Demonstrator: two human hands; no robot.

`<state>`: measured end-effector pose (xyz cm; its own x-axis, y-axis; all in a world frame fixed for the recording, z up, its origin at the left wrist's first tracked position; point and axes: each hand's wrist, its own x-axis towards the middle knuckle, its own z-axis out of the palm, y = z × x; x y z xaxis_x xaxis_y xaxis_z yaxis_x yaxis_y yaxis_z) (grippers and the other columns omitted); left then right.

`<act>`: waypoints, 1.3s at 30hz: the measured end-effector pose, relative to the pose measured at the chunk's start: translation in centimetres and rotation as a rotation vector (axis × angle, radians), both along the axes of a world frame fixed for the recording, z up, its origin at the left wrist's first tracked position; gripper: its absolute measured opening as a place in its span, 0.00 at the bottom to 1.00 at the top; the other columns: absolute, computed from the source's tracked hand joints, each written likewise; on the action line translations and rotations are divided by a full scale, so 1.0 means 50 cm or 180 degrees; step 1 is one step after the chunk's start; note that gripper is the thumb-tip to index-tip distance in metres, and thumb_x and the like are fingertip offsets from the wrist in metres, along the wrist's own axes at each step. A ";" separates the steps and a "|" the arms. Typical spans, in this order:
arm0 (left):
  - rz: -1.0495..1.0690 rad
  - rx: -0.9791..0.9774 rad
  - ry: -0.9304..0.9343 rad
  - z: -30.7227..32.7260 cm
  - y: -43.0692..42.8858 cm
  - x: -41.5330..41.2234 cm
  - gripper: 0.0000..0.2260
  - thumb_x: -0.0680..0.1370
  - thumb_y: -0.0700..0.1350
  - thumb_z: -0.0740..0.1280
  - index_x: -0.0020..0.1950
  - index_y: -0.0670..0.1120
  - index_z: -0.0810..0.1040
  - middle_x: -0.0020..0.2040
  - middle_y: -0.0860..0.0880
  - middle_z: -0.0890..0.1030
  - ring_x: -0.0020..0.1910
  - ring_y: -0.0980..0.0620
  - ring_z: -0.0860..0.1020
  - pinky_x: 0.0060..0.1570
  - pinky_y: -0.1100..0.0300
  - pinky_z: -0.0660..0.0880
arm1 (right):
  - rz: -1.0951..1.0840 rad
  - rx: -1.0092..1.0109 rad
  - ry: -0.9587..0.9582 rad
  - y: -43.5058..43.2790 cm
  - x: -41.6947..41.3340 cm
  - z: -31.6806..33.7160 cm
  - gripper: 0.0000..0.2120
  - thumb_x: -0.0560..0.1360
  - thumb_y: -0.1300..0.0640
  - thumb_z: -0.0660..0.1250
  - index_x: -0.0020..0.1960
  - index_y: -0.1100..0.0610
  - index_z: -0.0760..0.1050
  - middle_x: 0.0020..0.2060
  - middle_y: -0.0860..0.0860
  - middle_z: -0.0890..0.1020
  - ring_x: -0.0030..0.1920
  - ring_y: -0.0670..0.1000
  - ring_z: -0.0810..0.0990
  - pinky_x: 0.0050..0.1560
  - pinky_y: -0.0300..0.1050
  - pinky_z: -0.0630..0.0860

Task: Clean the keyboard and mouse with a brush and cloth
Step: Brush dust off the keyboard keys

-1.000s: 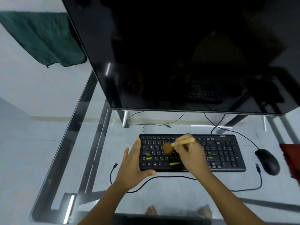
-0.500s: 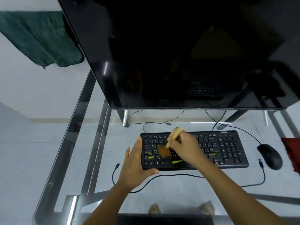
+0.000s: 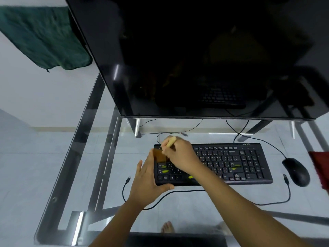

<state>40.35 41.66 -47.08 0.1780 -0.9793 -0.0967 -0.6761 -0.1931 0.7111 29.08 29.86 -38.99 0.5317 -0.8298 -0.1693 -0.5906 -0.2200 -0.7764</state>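
A black keyboard [image 3: 231, 163] with a few yellow-green marks lies on the glass desk [image 3: 92, 148]. My left hand [image 3: 147, 180] grips its left end, thumb under the front edge. My right hand [image 3: 179, 155] holds a brush [image 3: 159, 155] by its pale wooden handle, the brown bristles pressed on the keys at the keyboard's top left corner. A black mouse [image 3: 296, 172] sits to the right of the keyboard, untouched. A red cloth [image 3: 320, 166] shows at the right edge of the frame.
A large black monitor [image 3: 195, 56] stands just behind the keyboard. Loose black cables [image 3: 178, 192] with free plugs run along the desk in front of the keyboard. A green towel [image 3: 41, 36] hangs at the far left. Bare feet show through the glass.
My right hand has swept the brush leftward and upward across the keys, from the middle of the keyboard to its top left corner. My left hand has stayed on the keyboard's left end.
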 end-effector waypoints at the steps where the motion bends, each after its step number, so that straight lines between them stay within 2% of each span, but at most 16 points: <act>1: -0.0020 -0.0023 -0.0007 0.002 0.001 -0.001 0.54 0.65 0.71 0.69 0.75 0.60 0.33 0.76 0.60 0.53 0.74 0.67 0.49 0.74 0.56 0.38 | -0.0314 -0.0292 -0.0074 -0.005 -0.004 0.001 0.06 0.77 0.60 0.64 0.44 0.54 0.79 0.43 0.48 0.80 0.40 0.39 0.77 0.43 0.32 0.71; 3: -0.0042 -0.0082 -0.0019 0.004 0.000 -0.002 0.54 0.65 0.71 0.70 0.72 0.65 0.30 0.77 0.60 0.50 0.72 0.72 0.43 0.74 0.56 0.38 | -0.0685 -0.0492 -0.0391 -0.008 -0.015 0.004 0.06 0.77 0.61 0.65 0.44 0.53 0.79 0.43 0.47 0.80 0.40 0.40 0.78 0.41 0.28 0.71; 6: -0.0017 -0.0026 -0.0021 0.003 0.002 0.000 0.55 0.65 0.70 0.70 0.73 0.61 0.31 0.75 0.62 0.52 0.69 0.77 0.43 0.75 0.54 0.39 | -0.0154 0.0233 -0.0383 0.007 -0.029 -0.003 0.05 0.76 0.59 0.67 0.44 0.52 0.80 0.39 0.47 0.84 0.40 0.50 0.82 0.44 0.42 0.80; 7: -0.0016 0.0004 -0.0016 0.002 0.003 0.001 0.55 0.65 0.70 0.70 0.73 0.61 0.31 0.76 0.61 0.52 0.70 0.76 0.44 0.75 0.53 0.39 | -0.0096 0.0141 -0.0205 0.014 -0.035 -0.007 0.05 0.76 0.59 0.68 0.44 0.52 0.80 0.40 0.48 0.83 0.40 0.48 0.81 0.43 0.42 0.79; 10: -0.0057 0.0002 0.0046 0.001 0.002 0.000 0.53 0.64 0.70 0.70 0.70 0.68 0.30 0.78 0.59 0.50 0.74 0.69 0.45 0.75 0.53 0.39 | -0.0861 -0.0583 -0.0440 0.011 -0.073 -0.016 0.05 0.76 0.63 0.69 0.45 0.54 0.81 0.44 0.48 0.81 0.40 0.42 0.79 0.42 0.33 0.75; 12: -0.0052 -0.0020 0.0053 0.001 0.001 -0.001 0.53 0.64 0.70 0.70 0.70 0.68 0.30 0.78 0.60 0.49 0.73 0.70 0.44 0.75 0.53 0.39 | -0.0982 -0.0205 -0.0550 0.013 -0.097 -0.016 0.07 0.76 0.63 0.67 0.44 0.53 0.80 0.41 0.48 0.84 0.40 0.46 0.82 0.44 0.40 0.80; 14: -0.0033 -0.0027 0.0045 0.000 0.002 0.001 0.52 0.64 0.71 0.69 0.72 0.66 0.32 0.78 0.59 0.50 0.73 0.70 0.46 0.75 0.53 0.39 | -0.0793 0.0247 -0.0302 0.023 -0.113 -0.020 0.08 0.77 0.62 0.66 0.45 0.51 0.80 0.39 0.48 0.85 0.41 0.52 0.84 0.45 0.48 0.81; 16: -0.0037 0.0007 0.0050 -0.002 0.003 0.001 0.53 0.64 0.70 0.70 0.73 0.64 0.34 0.78 0.59 0.51 0.74 0.67 0.48 0.76 0.51 0.40 | -0.1077 0.0010 -0.0219 0.026 -0.132 -0.018 0.08 0.76 0.62 0.66 0.44 0.49 0.79 0.40 0.48 0.85 0.40 0.53 0.84 0.43 0.51 0.81; 18: -0.0033 0.0002 0.0079 -0.002 0.001 0.000 0.53 0.64 0.69 0.71 0.73 0.64 0.34 0.78 0.58 0.52 0.76 0.63 0.49 0.75 0.52 0.40 | -0.1139 -0.0093 -0.0396 0.035 -0.147 -0.009 0.09 0.76 0.65 0.65 0.44 0.52 0.79 0.40 0.48 0.85 0.39 0.50 0.84 0.43 0.48 0.82; 22: 0.0007 -0.0029 0.0045 -0.008 0.004 -0.001 0.52 0.65 0.70 0.70 0.77 0.60 0.39 0.78 0.58 0.54 0.76 0.61 0.52 0.76 0.48 0.43 | 0.0028 0.0223 -0.0021 0.084 -0.148 -0.005 0.07 0.76 0.65 0.66 0.44 0.55 0.79 0.39 0.49 0.85 0.39 0.50 0.84 0.46 0.49 0.83; 26: -0.0046 -0.0063 0.0039 -0.007 0.002 -0.002 0.53 0.64 0.70 0.71 0.75 0.63 0.36 0.78 0.60 0.52 0.75 0.66 0.49 0.75 0.51 0.40 | -0.0797 -0.0465 -0.0332 0.053 -0.164 -0.005 0.06 0.76 0.66 0.66 0.46 0.57 0.80 0.42 0.49 0.84 0.41 0.46 0.83 0.46 0.43 0.80; 30: -0.0067 -0.0097 -0.0040 -0.005 0.007 -0.001 0.52 0.66 0.71 0.69 0.76 0.60 0.37 0.77 0.61 0.50 0.74 0.69 0.46 0.75 0.53 0.40 | -0.0036 0.0140 0.0049 0.047 -0.148 0.006 0.06 0.77 0.64 0.64 0.45 0.57 0.78 0.40 0.52 0.84 0.39 0.47 0.83 0.45 0.46 0.83; 33: -0.0059 -0.0050 -0.0038 0.000 0.005 -0.004 0.51 0.66 0.70 0.70 0.74 0.63 0.36 0.77 0.61 0.51 0.73 0.71 0.46 0.75 0.53 0.40 | -0.0888 -0.0493 -0.0249 0.010 -0.145 0.013 0.06 0.77 0.62 0.65 0.43 0.55 0.78 0.42 0.50 0.82 0.41 0.47 0.81 0.44 0.42 0.78; 35: -0.0047 -0.0066 -0.0028 0.002 0.006 -0.006 0.51 0.66 0.70 0.69 0.75 0.61 0.38 0.76 0.62 0.51 0.72 0.72 0.46 0.75 0.53 0.40 | -0.0802 -0.0305 -0.0334 -0.006 -0.137 0.017 0.04 0.77 0.60 0.66 0.45 0.55 0.78 0.42 0.51 0.84 0.42 0.50 0.84 0.45 0.43 0.80; 37: -0.0048 -0.0097 -0.0062 0.002 0.009 -0.006 0.51 0.66 0.71 0.69 0.76 0.59 0.39 0.76 0.61 0.53 0.72 0.72 0.46 0.75 0.54 0.40 | -0.0287 0.0029 -0.0112 -0.003 -0.122 0.013 0.03 0.77 0.60 0.66 0.46 0.55 0.79 0.43 0.51 0.84 0.43 0.53 0.84 0.49 0.46 0.81; 39: -0.0042 -0.0106 -0.0075 0.000 0.010 -0.005 0.50 0.66 0.71 0.68 0.76 0.59 0.39 0.76 0.62 0.53 0.72 0.72 0.47 0.75 0.54 0.41 | -0.0464 -0.0326 -0.0030 -0.014 -0.119 0.008 0.05 0.77 0.62 0.66 0.46 0.55 0.80 0.46 0.49 0.81 0.43 0.48 0.81 0.51 0.37 0.78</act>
<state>40.07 42.18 -47.06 0.1669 -0.9841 -0.0599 -0.6949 -0.1605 0.7009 23.13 29.14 -38.60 0.4058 -0.9109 -0.0756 -0.6149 -0.2108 -0.7599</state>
